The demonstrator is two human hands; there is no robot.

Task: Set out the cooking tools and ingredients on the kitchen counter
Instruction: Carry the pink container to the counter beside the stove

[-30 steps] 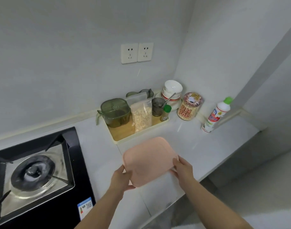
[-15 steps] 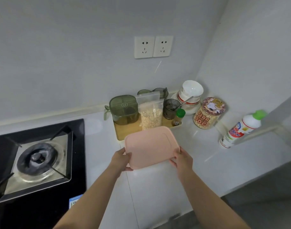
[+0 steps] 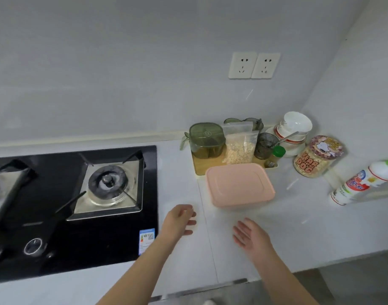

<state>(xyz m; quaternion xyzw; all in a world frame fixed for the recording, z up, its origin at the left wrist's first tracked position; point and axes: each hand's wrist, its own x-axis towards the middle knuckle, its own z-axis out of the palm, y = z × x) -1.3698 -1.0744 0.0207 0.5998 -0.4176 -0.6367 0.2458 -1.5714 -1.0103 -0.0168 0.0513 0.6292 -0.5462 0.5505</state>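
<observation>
Though curved, on the jar [image 3: 318,156]: "YEAR OF THE DOG".

left hand [image 3: 180,221] and right hand [image 3: 250,237] are bare, with bare forearms [image 3: 284,279] behind them.

Pink container [image 3: 239,183] now set on counter [image 3: 298,227]; left hand [image 3: 179,219], right hand [image 3: 250,236] released, pulled back.

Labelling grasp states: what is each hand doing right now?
Left hand: open, holding nothing.
Right hand: open, holding nothing, clear of the pink lidded container.
</observation>
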